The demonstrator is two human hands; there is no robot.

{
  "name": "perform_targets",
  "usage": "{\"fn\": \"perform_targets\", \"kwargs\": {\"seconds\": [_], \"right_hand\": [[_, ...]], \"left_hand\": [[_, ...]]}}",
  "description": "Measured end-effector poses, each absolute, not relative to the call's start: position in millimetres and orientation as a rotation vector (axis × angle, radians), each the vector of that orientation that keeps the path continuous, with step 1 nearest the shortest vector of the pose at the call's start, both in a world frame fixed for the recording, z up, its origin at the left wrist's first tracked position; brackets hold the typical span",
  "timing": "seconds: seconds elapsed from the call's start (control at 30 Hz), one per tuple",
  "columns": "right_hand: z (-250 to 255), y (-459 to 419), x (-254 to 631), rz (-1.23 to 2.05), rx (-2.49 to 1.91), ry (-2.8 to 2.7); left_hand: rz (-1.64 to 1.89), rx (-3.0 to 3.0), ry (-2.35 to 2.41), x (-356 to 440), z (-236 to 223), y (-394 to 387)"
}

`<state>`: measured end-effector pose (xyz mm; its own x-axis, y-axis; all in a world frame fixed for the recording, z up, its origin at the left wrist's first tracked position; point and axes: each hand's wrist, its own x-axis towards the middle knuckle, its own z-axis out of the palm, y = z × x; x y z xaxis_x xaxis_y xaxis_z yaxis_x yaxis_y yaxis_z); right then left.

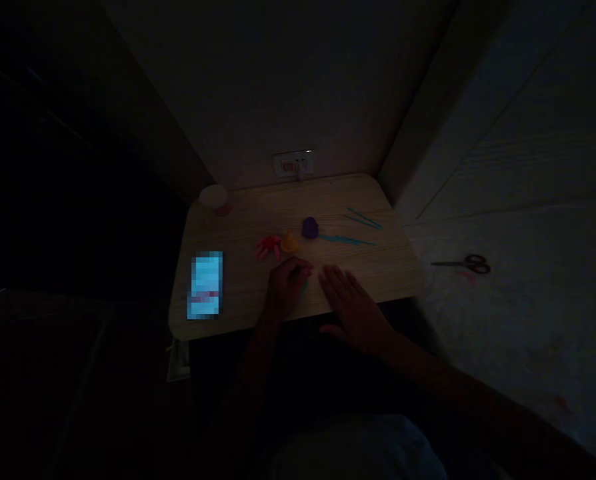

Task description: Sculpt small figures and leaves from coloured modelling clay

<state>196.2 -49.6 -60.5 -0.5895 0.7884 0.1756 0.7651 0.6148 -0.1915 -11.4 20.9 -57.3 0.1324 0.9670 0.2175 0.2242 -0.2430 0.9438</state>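
Observation:
My left hand (pixel 284 288) is at the front of the small wooden table (pixel 248 303), its fingers curled in a pinch. A small green piece (pixel 305 287) shows at the edge of that hand; whether the fingers grip it I cannot tell. Palm down, my right hand (pixel 352 308) lies at the table's front edge with its fingers stretched out. Just beyond the hands are a yellow cone-shaped piece (pixel 289 243), a red and pink piece with finger-like strips (pixel 269 246) and a round purple lump (pixel 310 228). To their right lies a flat blue tool (pixel 347 240).
Two thin blue sticks (pixel 363 219) lie at the back right. A cup-like container (pixel 216 199) stands at the back left, and a lit phone (pixel 205 285) lies at the left. Scissors (pixel 465 264) rest on a pale surface right of the table. The room is dark.

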Motion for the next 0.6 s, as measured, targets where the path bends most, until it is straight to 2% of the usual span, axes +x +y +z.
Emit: {"fn": "perform_targets", "kwargs": {"seconds": [0.13,0.37,0.6], "right_hand": [[-60.9,-66.3,200.2,0.136,-1.317,-2.586],[-60.5,-36.6,178.6,0.114,-1.339,-2.557],[-58.4,-48.4,194.4,0.218,-1.284,-2.505]], "left_hand": [[1.18,1.598,1.172,-11.1,-58.7,20.6],[1.179,1.626,1.188,-11.9,-58.0,20.5],[1.161,1.601,1.196,-10.1,-54.6,19.9]]}}
